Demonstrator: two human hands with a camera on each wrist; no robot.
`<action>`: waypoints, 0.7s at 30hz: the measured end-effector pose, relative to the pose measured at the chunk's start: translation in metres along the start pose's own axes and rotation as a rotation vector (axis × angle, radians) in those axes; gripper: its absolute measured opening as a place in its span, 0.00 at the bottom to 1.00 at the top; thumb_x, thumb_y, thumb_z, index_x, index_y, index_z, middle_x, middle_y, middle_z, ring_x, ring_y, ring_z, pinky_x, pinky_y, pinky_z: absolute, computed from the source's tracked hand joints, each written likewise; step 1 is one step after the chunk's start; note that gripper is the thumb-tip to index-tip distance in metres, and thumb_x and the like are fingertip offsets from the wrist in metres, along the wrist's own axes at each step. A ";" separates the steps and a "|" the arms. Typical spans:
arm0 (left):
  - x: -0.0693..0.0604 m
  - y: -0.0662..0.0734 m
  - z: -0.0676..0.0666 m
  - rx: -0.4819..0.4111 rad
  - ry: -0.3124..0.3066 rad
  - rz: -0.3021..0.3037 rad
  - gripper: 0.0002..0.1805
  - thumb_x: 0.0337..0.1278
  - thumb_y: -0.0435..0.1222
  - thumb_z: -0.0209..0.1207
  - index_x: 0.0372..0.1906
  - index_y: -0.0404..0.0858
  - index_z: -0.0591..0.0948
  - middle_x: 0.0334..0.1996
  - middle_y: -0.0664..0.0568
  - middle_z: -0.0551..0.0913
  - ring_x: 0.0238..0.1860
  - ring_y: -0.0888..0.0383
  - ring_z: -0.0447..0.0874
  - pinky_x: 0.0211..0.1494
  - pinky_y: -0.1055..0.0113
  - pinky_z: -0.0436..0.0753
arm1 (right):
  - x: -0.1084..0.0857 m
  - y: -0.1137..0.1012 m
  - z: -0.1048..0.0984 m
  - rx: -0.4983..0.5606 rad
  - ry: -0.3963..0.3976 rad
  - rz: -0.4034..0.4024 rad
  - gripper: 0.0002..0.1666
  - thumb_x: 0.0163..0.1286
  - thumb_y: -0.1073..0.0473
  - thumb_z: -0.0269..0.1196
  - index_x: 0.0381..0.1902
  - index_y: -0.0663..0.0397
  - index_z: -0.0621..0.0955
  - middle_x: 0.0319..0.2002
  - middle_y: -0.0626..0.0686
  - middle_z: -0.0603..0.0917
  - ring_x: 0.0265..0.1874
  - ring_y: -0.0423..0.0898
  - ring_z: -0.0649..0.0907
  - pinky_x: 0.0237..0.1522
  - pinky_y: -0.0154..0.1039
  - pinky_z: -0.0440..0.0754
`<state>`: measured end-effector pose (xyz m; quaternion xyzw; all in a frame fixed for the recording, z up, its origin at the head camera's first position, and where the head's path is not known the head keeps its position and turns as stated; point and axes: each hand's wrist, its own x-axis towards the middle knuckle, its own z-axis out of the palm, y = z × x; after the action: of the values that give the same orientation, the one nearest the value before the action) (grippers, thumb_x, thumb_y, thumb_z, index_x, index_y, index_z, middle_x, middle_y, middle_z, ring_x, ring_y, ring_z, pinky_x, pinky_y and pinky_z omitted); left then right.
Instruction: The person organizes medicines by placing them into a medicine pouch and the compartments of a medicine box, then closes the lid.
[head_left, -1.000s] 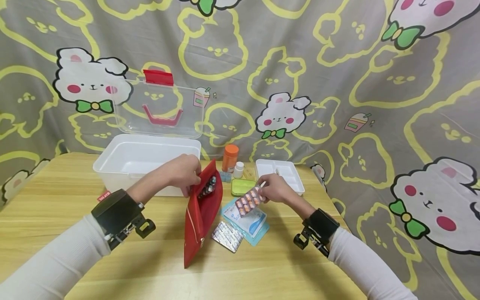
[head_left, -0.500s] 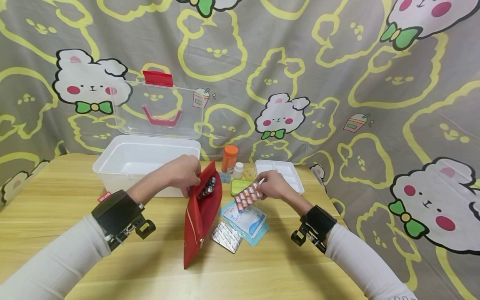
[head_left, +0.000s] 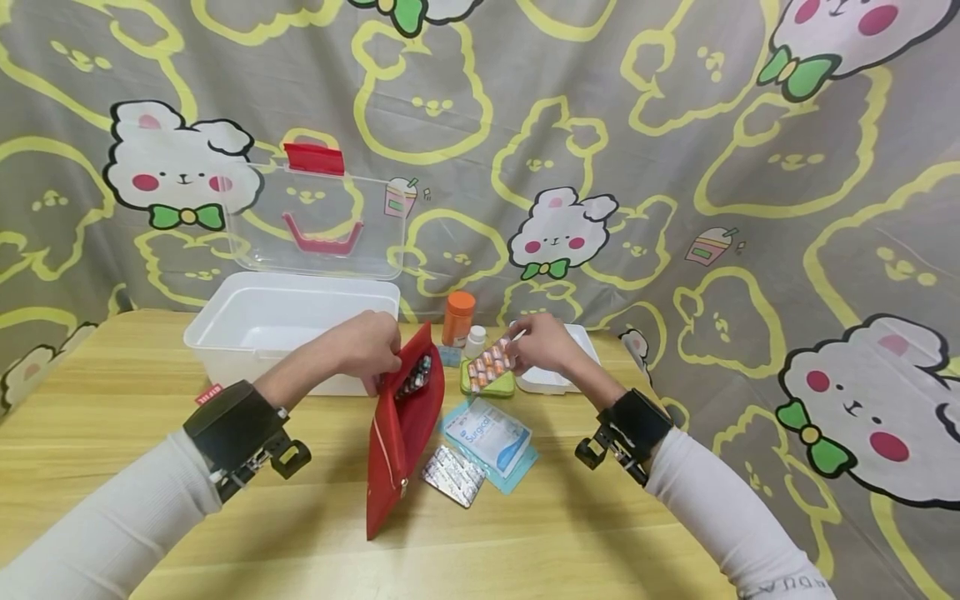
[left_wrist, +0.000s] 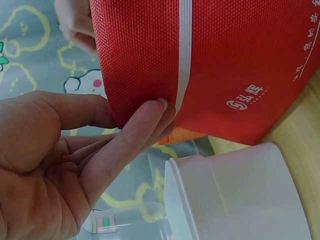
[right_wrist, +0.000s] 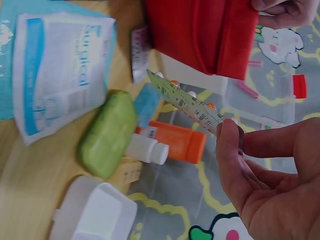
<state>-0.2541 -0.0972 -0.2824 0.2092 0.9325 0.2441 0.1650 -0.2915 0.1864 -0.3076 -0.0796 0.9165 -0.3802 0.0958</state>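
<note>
My left hand (head_left: pixel 358 350) pinches the upper edge of a red zip pouch (head_left: pixel 405 442), held tilted with its mouth gaping; its fingers are seen close up in the left wrist view. Inside the pouch a blister pack (head_left: pixel 415 377) with dark capsules shows. A blister pack of orange-and-white capsules (head_left: pixel 487 367) is pinched at one end by my right hand (head_left: pixel 546 343), above a green case (head_left: pixel 504 387). Thumb and fingers grip that pack edge-on in the right wrist view. A silver blister pack (head_left: pixel 453 476) lies on the table beside a surgical mask packet (head_left: pixel 491 433).
A white box (head_left: pixel 225 333) with its clear lid raised stands back left. Behind the green case are an orange bottle (head_left: pixel 458 321), a small white bottle (head_left: pixel 476 342) and a blue item (head_left: pixel 450 357). A white tray (head_left: pixel 587 342) sits behind my right hand.
My right hand has risen and moved slightly toward the back with the capsule blister pack, from over the mask packet to over the green case. The left hand and pouch barely move.
</note>
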 end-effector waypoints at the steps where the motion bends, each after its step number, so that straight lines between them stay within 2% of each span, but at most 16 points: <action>1: 0.000 0.000 0.000 -0.001 0.000 0.000 0.10 0.65 0.27 0.57 0.31 0.29 0.86 0.22 0.45 0.87 0.20 0.57 0.89 0.29 0.67 0.88 | 0.000 -0.003 -0.001 0.006 0.000 0.002 0.14 0.67 0.66 0.62 0.49 0.68 0.82 0.31 0.61 0.87 0.25 0.47 0.89 0.33 0.41 0.89; 7: 0.000 0.000 0.000 0.000 0.001 0.003 0.10 0.65 0.26 0.56 0.31 0.29 0.86 0.23 0.45 0.87 0.20 0.57 0.89 0.30 0.67 0.88 | 0.001 -0.014 -0.004 0.057 -0.001 -0.018 0.16 0.67 0.67 0.61 0.50 0.69 0.81 0.31 0.62 0.87 0.24 0.48 0.88 0.32 0.41 0.90; 13: 0.000 -0.002 0.000 0.008 0.006 0.008 0.10 0.64 0.27 0.56 0.29 0.30 0.85 0.21 0.46 0.86 0.20 0.57 0.89 0.30 0.67 0.88 | 0.002 -0.024 -0.003 0.059 0.007 -0.063 0.12 0.68 0.67 0.60 0.47 0.69 0.82 0.31 0.61 0.86 0.25 0.48 0.88 0.33 0.42 0.90; 21: 0.000 -0.001 0.000 0.019 0.004 0.014 0.11 0.64 0.27 0.56 0.27 0.31 0.85 0.20 0.47 0.86 0.19 0.58 0.89 0.30 0.67 0.88 | 0.001 -0.038 0.000 0.062 0.003 -0.057 0.13 0.68 0.66 0.60 0.47 0.69 0.83 0.31 0.61 0.86 0.25 0.47 0.88 0.33 0.41 0.90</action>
<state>-0.2541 -0.0978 -0.2824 0.2168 0.9335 0.2369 0.1594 -0.2902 0.1600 -0.2805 -0.1020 0.9017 -0.4113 0.0858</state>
